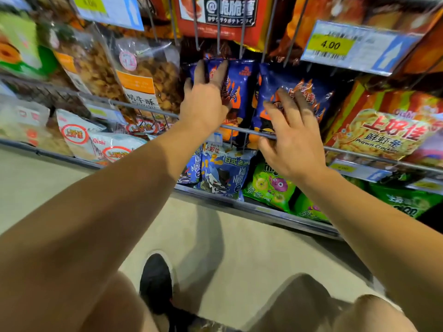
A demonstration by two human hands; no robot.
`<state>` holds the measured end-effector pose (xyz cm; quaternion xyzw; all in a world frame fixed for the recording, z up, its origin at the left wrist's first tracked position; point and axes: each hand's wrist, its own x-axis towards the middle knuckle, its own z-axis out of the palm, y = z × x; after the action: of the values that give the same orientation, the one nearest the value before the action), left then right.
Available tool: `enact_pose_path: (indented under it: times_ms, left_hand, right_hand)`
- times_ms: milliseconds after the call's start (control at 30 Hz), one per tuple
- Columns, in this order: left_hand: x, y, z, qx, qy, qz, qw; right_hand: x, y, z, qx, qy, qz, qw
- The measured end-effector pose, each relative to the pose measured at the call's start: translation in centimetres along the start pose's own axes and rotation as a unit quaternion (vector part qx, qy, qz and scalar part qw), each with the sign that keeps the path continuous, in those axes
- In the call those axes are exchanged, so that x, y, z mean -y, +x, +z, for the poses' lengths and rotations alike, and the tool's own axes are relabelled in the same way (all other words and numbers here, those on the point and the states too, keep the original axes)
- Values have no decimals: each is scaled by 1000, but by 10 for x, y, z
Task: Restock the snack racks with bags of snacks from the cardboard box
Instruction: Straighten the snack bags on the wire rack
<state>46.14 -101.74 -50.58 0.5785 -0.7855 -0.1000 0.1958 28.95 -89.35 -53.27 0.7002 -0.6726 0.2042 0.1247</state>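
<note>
Standing side by side behind the wire rail (148, 110) of the middle rack are two dark blue flame-printed snack bags, the left bag (236, 92) and the right bag (296, 92). The left hand (203, 101) lies flat on the left bag with fingers straight and spread, while the right hand (291, 137) rests on the right bag, fingers splayed and slightly bent. Just beside them stands a prawn cracker bag (381, 133), under a yellow 4.00 price tag (330, 45).
</note>
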Motion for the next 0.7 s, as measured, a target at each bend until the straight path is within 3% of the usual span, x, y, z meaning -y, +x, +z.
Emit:
enact_pose_path:
  times_ms: [233,367,467,600,700]
  left_hand:
    - [-4,-29,-2,-147,-53,92,983]
    - [-5,-21,8,-100,-59,58,991]
    - [1,-21,4,-67,0,57,996]
    - [-1,-31,-12,-216,36,96,971]
    - [1,-39,-5,-116,61,111,985]
  right_hand:
    - [-10,-6,-9,8,1,0,1000]
    - [-10,-3,-11,51,3,-21,998]
    - [-10,-1,-14,67,1,-19,998]
    - [-9,-7,-13,27,-14,-37,999]
    - [-2,-7,-12,-21,-25,-46,998]
